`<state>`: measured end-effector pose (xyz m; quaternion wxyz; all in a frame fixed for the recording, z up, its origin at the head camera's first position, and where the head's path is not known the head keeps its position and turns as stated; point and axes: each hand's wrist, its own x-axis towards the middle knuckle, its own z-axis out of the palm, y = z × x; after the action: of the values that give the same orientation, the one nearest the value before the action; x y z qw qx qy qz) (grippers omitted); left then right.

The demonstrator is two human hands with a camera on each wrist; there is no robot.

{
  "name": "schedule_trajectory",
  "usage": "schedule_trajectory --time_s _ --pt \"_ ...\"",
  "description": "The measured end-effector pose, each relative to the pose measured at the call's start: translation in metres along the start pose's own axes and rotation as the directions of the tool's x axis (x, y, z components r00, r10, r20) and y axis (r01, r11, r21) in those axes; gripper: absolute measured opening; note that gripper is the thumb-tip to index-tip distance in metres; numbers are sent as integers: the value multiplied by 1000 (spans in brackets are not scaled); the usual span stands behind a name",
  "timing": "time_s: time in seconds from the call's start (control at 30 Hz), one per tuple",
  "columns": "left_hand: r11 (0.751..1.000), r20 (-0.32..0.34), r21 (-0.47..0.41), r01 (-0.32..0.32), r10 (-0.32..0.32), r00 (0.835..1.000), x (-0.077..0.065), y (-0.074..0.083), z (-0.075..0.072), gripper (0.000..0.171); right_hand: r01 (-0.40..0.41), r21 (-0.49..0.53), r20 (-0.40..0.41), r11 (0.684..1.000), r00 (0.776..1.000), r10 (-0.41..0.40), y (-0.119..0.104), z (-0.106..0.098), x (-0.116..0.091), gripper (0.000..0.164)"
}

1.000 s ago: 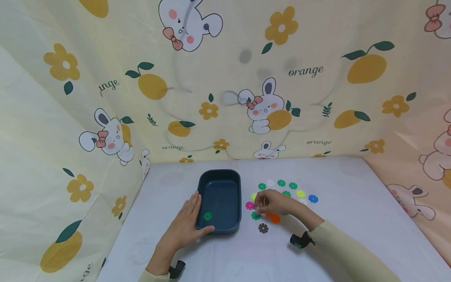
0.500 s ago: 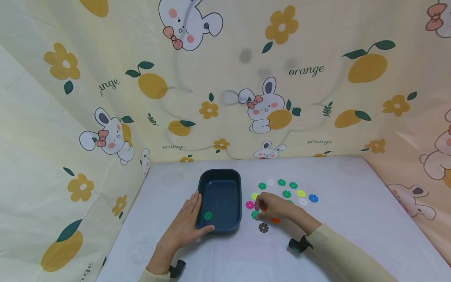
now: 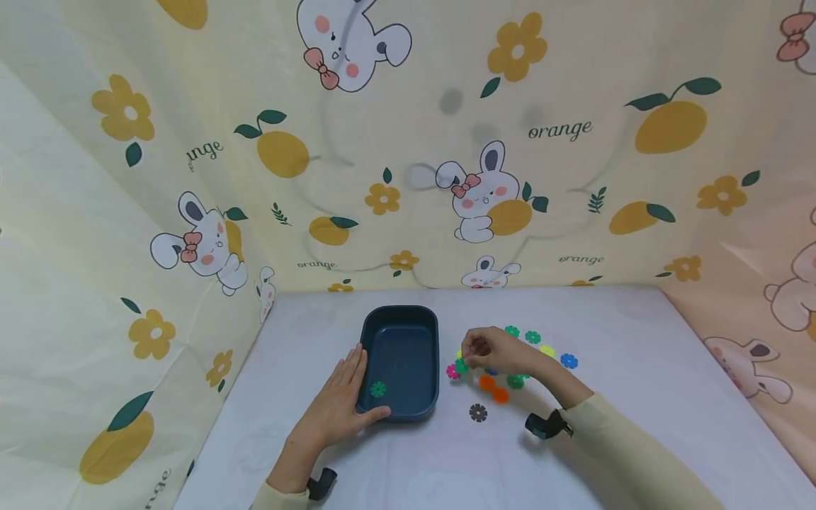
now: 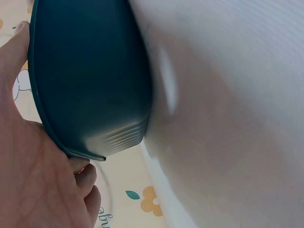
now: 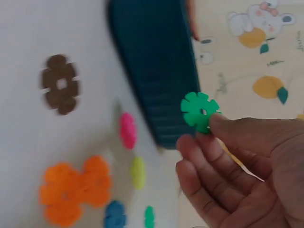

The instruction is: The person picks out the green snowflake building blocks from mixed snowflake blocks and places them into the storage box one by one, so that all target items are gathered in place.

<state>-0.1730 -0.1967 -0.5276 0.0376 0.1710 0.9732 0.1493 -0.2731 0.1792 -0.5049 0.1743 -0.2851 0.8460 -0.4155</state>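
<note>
My left hand (image 3: pixel 336 400) lies along the left side of a dark blue plastic bin (image 3: pixel 422 414), its fingers straight and its thumb on the near rim. One green snowflake disc (image 3: pixel 378 389) is inside the bin. Just right of the bin, my right hand (image 3: pixel 500 350) pinches another green snowflake disc (image 5: pixel 195 111) between thumb and fingertips, raised above the table. Beneath that hand lie a pink snowflake disc (image 3: pixel 453 372) and two orange discs (image 3: pixel 494 389). The hand hides some of the other discs.
A dark brown snowflake disc (image 3: pixel 478 412) lies nearest the front. Behind and right of my right hand lie more discs, including a blue one (image 3: pixel 569 361), a yellow one (image 3: pixel 547 351) and green ones (image 3: pixel 532 337). A patterned cloth (image 3: pixel 395 212) stands around the white table (image 3: pixel 306 326).
My right hand has picked up the green disc beside the pink one and lifted it, moving away from the table's front. My left hand keeps its place on the bin.
</note>
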Motion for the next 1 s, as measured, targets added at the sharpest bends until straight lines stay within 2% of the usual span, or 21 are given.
schedule_trajectory --time_s 0.2,0.37,0.6,0.8,1.0 --pt "1000 -9 -12 3 -3 1000 0 -2 1 120 82 128 -26 988 996 -80 -19 -5 21 5" --pt "1000 -15 -16 4 -4 1000 2 -2 1 120 101 191 2 976 995 -103 -31 7 46 8" --pt "1000 -10 -21 4 -4 1000 0 -2 2 120 131 161 46 978 989 -140 -43 31 81 10" --pt "999 -9 -37 7 -8 1000 0 -2 2 119 156 80 104 984 981 -164 -50 49 106 9" --pt "999 -11 -37 6 -6 1000 0 0 1 118 117 35 155 993 980 -121 -49 61 127 10"
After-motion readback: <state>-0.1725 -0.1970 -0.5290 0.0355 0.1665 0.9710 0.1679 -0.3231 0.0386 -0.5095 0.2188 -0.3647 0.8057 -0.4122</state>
